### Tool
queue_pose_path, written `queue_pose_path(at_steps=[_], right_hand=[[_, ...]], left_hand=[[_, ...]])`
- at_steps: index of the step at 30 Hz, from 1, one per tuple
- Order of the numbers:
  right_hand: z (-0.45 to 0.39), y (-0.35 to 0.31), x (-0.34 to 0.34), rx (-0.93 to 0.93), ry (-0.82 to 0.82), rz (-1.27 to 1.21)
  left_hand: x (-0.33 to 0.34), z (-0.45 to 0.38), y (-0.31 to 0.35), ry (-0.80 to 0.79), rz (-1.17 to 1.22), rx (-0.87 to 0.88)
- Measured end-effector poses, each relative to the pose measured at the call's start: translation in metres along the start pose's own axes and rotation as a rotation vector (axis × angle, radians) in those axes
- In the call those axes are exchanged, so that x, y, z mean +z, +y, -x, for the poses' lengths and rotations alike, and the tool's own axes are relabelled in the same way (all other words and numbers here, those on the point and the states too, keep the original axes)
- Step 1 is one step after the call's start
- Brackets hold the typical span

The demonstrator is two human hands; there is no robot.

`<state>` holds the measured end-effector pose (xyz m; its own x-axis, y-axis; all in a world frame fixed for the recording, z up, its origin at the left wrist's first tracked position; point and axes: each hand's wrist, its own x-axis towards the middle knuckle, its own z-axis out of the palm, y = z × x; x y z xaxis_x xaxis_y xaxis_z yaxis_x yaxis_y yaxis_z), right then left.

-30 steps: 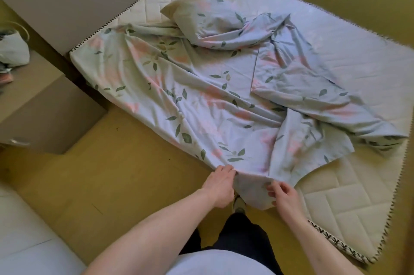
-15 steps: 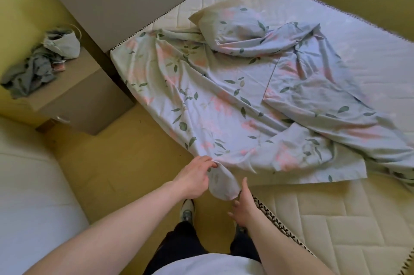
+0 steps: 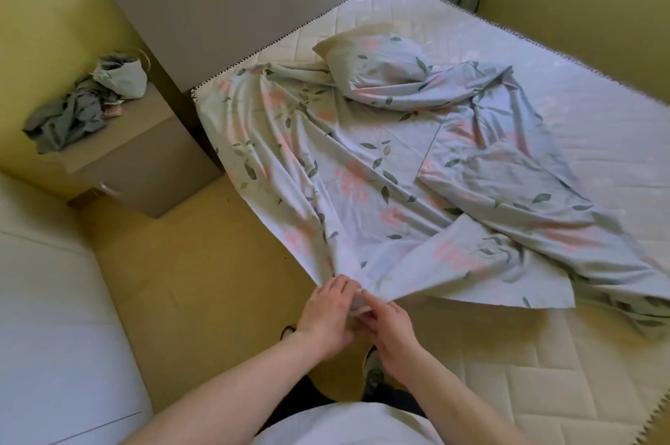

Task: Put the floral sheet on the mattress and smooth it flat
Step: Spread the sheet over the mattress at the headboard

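Observation:
The floral sheet, pale blue with pink flowers and green leaves, lies crumpled and partly folded over on the quilted cream mattress. Its left edge hangs off the mattress side above the floor. A matching floral pillow rests on the sheet near the headboard. My left hand and my right hand are together at the near edge of the mattress, both gripping the sheet's near corner, which bunches between the fingers.
A brown headboard runs along the far left of the mattress. Beside it stands a bedside cabinet with a heap of grey clothes. A white surface fills the lower left. Yellow floor lies between.
My hands have come together on the sheet's near corner; the right one, previously beside it, now grips it. The view has shifted, showing more of the headboard and cabinet.

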<state>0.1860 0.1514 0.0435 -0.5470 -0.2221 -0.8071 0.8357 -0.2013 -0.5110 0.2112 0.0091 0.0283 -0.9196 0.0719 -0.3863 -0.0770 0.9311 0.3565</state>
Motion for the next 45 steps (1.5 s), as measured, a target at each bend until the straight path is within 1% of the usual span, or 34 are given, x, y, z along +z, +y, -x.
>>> queue_pose_path(at_steps=[2,3,4,8,12,14,16,18,20,22,24,25,26,28,30,32,34,36,38,39,41,43,45], right_hand=[[0.007,-0.008,-0.006,0.008,-0.054,-0.007],[0.009,-0.014,-0.012,0.011,-0.061,-0.032],[0.006,-0.018,-0.020,0.019,-0.051,-0.076],[-0.020,-0.034,-0.051,0.119,0.048,-0.278],[-0.048,-0.043,-0.061,0.209,0.157,-0.326],[-0.058,-0.049,-0.063,0.218,0.226,-0.282],[-0.059,-0.058,-0.063,0.174,0.290,-0.224],[-0.049,-0.065,-0.063,0.110,0.320,-0.181],[-0.023,-0.063,-0.064,0.062,0.277,-0.108],[0.008,-0.053,-0.069,0.047,0.173,0.052],[0.033,-0.040,-0.074,0.060,0.098,0.227],[0.040,-0.035,-0.075,0.068,0.084,0.277],[0.045,-0.032,-0.075,0.069,0.081,0.291],[0.046,-0.031,-0.073,0.069,0.061,0.264],[0.044,-0.038,-0.072,0.063,0.001,0.204],[0.044,-0.050,-0.074,0.047,-0.043,0.157],[0.046,-0.060,-0.083,0.006,-0.019,0.182],[0.042,-0.062,-0.101,-0.078,0.072,0.342],[0.035,-0.054,-0.123,-0.197,0.211,0.638],[0.032,-0.048,-0.130,-0.257,0.254,0.777],[0.022,-0.036,-0.135,-0.366,0.259,0.980],[0.008,-0.026,-0.130,-0.485,0.229,1.145],[-0.008,-0.023,-0.118,-0.556,0.253,1.215]], left_hand=[[0.003,0.000,0.006,0.168,0.206,-0.160],[0.002,0.000,0.007,0.221,0.247,-0.191],[0.000,0.000,0.007,0.242,0.261,-0.185],[-0.007,0.003,0.001,0.204,0.240,-0.076],[-0.008,0.011,-0.005,0.172,0.202,0.009],[-0.007,0.014,-0.008,0.151,0.224,0.015],[-0.004,0.015,-0.015,0.139,0.238,-0.006],[-0.002,0.014,-0.021,0.103,0.231,-0.090],[-0.004,0.011,-0.025,0.068,0.217,-0.212],[-0.006,0.008,-0.027,-0.005,0.138,-0.305],[-0.008,0.004,-0.022,-0.144,-0.001,-0.313],[-0.010,0.002,-0.015,-0.201,-0.063,-0.284],[-0.011,0.001,-0.004,-0.224,-0.097,-0.226],[-0.009,-0.002,0.021,-0.175,-0.082,-0.076],[-0.004,-0.004,0.051,-0.116,-0.027,0.050],[0.000,-0.003,0.073,-0.031,0.079,0.074],[0.000,-0.005,0.080,0.062,0.191,0.028],[0.000,-0.007,0.078,0.126,0.252,-0.003],[-0.002,-0.008,0.072,0.150,0.276,-0.013],[-0.005,-0.008,0.069,0.154,0.288,-0.010],[-0.011,-0.008,0.066,0.163,0.312,0.000],[-0.014,-0.008,0.064,0.176,0.326,0.021],[-0.018,-0.007,0.066,0.176,0.325,0.057]])
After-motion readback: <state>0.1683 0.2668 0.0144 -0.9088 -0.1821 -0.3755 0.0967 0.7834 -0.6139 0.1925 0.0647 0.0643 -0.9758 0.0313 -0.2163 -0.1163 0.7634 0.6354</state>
